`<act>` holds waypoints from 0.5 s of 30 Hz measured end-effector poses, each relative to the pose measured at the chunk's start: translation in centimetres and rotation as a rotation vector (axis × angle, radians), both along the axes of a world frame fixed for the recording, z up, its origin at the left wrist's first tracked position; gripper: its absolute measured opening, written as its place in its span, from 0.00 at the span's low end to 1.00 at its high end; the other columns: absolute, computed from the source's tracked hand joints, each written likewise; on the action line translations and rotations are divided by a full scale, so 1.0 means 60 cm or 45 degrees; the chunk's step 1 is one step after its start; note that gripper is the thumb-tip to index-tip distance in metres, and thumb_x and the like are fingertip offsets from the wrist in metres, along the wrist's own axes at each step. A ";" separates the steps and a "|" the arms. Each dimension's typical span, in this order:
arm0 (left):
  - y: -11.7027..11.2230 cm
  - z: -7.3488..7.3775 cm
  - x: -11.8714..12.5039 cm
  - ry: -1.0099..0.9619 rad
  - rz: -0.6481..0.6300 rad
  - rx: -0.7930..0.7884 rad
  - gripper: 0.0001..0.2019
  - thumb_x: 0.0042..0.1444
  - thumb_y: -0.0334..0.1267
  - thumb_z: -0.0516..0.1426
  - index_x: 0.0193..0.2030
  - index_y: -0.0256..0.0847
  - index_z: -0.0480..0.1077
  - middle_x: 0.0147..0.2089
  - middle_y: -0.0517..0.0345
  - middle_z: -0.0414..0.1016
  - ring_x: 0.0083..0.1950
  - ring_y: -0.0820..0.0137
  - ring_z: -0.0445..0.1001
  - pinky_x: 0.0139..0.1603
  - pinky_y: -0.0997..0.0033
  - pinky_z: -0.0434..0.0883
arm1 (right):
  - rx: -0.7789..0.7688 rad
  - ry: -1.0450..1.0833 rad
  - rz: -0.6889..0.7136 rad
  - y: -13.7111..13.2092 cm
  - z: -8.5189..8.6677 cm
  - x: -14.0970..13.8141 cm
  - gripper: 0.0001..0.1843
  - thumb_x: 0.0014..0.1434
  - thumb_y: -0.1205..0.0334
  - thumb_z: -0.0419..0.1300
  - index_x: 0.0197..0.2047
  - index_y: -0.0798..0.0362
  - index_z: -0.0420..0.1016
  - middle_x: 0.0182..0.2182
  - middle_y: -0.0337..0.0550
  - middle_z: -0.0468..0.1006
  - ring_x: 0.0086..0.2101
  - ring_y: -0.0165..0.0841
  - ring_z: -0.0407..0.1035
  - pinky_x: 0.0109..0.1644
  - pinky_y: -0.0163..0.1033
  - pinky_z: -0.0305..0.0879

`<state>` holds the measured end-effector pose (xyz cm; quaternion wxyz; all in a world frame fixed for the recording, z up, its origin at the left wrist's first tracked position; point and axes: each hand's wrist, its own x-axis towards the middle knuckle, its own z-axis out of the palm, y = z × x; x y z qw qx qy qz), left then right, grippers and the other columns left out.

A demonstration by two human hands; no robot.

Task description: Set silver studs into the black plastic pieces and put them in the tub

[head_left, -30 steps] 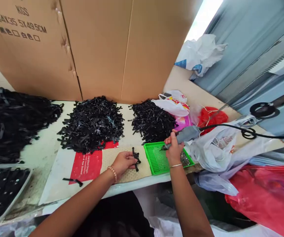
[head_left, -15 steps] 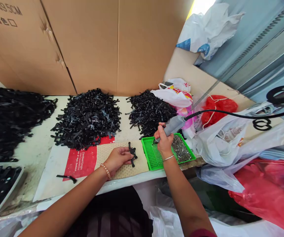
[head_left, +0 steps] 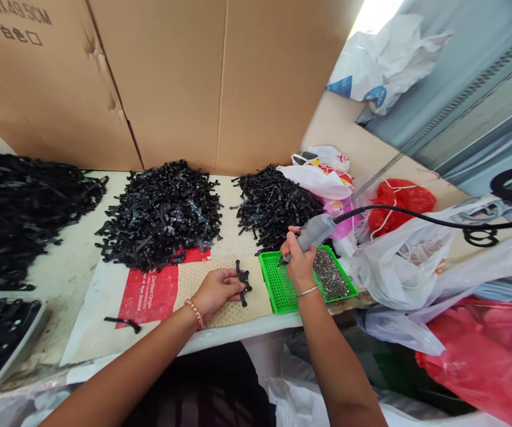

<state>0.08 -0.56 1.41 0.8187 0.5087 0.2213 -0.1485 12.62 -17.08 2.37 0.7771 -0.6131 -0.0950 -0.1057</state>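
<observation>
My left hand (head_left: 217, 292) pinches a small black bracket (head_left: 243, 282) with stubby arms, resting over a tan, honeycomb-patterned mat (head_left: 256, 302). In my right hand (head_left: 299, 261) is a grey electric screwdriver (head_left: 316, 230), its black cable running off to the right. The tool's tip points down and left over the green perforated tray (head_left: 278, 308). Small metal screws (head_left: 330, 274) lie heaped in the tray's right side. Whether the tip touches a screw, I cannot tell. One loose black part (head_left: 122, 324) lies left of my left hand.
Heaps of black parts lie at far left (head_left: 25, 207), centre (head_left: 167, 213) and right (head_left: 276, 204). A white-rimmed bin (head_left: 34, 332) of black parts stands front left. A cardboard box (head_left: 176, 83) walls the back. Plastic bags (head_left: 398, 261) crowd the right.
The view has shifted slightly, so everything sits a little further right. Both hands keep their hold, the right one still over the tray with the screwdriver.
</observation>
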 end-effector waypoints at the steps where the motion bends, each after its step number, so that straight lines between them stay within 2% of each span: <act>1: 0.000 0.001 0.000 0.001 0.006 -0.003 0.14 0.42 0.26 0.68 0.38 0.33 0.76 0.28 0.57 0.76 0.30 0.73 0.75 0.32 0.77 0.72 | -0.007 -0.003 0.001 0.000 0.000 0.000 0.20 0.51 0.50 0.67 0.41 0.52 0.70 0.16 0.28 0.62 0.16 0.25 0.56 0.21 0.32 0.53; 15: 0.000 -0.001 0.001 -0.002 0.012 -0.003 0.14 0.41 0.26 0.69 0.38 0.34 0.76 0.28 0.58 0.75 0.30 0.73 0.74 0.31 0.78 0.73 | -0.062 -0.026 -0.026 -0.004 -0.001 0.000 0.19 0.51 0.49 0.66 0.41 0.51 0.69 0.16 0.28 0.62 0.16 0.26 0.57 0.21 0.32 0.54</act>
